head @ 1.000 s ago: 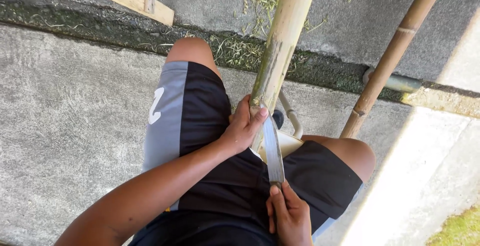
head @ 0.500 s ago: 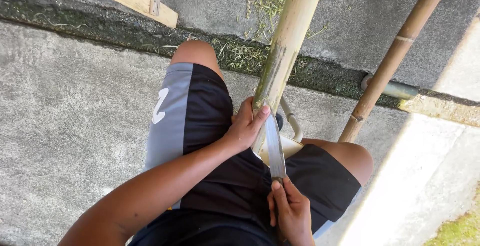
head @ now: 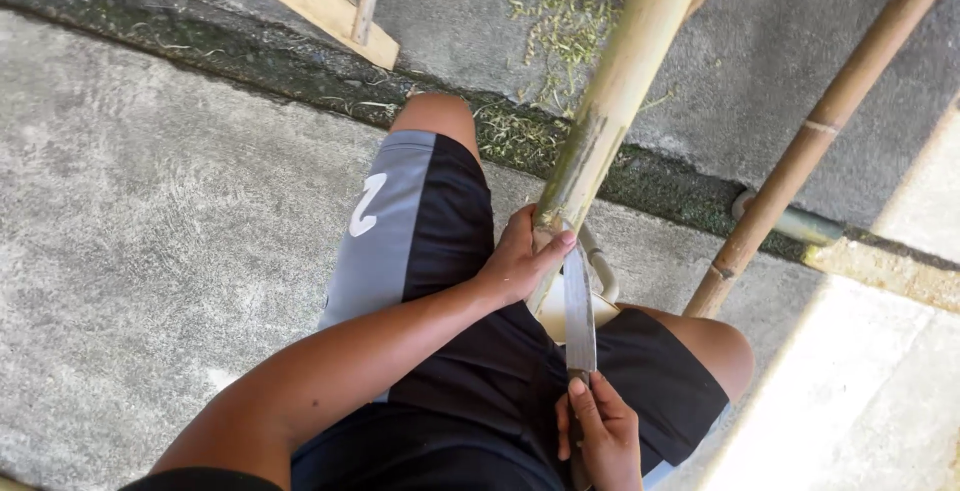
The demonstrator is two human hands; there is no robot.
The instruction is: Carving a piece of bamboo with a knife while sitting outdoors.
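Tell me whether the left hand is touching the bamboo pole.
Touching: the head view shows the left hand wrapped around the bamboo pole.

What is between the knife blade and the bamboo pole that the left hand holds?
Nothing visible. The knife blade in the right hand lies right beside the bamboo pole, and the left hand grips the pole with its thumb at the blade's tip.

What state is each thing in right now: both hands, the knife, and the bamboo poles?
Left hand: gripping the thick bamboo pole's lower end.
Right hand: closed on the knife handle.
Knife: blade pointing away, tip against the pole by the left thumb.
Thick bamboo pole: slanted, held between the knees, partly green.
Thin bamboo pole: slanted, untouched.
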